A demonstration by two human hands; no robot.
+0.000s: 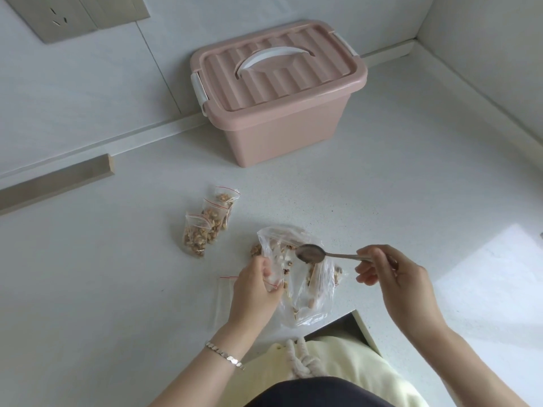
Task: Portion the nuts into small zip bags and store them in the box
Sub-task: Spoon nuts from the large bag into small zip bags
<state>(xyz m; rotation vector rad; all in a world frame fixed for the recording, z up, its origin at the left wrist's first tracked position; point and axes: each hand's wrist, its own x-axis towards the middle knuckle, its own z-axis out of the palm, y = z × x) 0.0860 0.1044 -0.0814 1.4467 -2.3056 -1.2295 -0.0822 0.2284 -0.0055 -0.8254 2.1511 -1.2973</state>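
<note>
**A:** Start nearest you. What was your left hand doing?

**B:** Your left hand [254, 289], with a silver link bracelet [224, 354] on its wrist, was low over the white speckled bench [382, 177]. Its fingers [266, 271] were curled round the mouth of a small clear zip bag with a red stripe [271, 282], gripping it.

**A:** Was anything beneath it?

**B:** Some empty small zip bags [224, 298] lay flat on the bench, partly covered by your hand and wrist.

**A:** And your right?

**B:** Your right hand [395, 279] pinched the handle of a metal spoon [332, 255] between thumb and forefinger, with the other fingers loosely curled below. The spoon's bowl hung just above the large clear plastic bag of walnut pieces [302, 292], which lay crumpled on the bench between your hands. I could not tell whether the bowl carried anything.

**A:** Where were the finished portions?

**B:** Three filled small zip bags of nuts [205, 227] lay overlapping on the bench farther out, left of the large bag and apart from it.

**A:** And the box?

**B:** The pink plastic storage box [282, 133] stood beyond all of that, near the wall and well apart from the bags. Its ribbed lid was on and its white handle lay flat. A wooden strip [55, 183] lay far left, and a beige wall socket [58, 16] sat above it.
</note>
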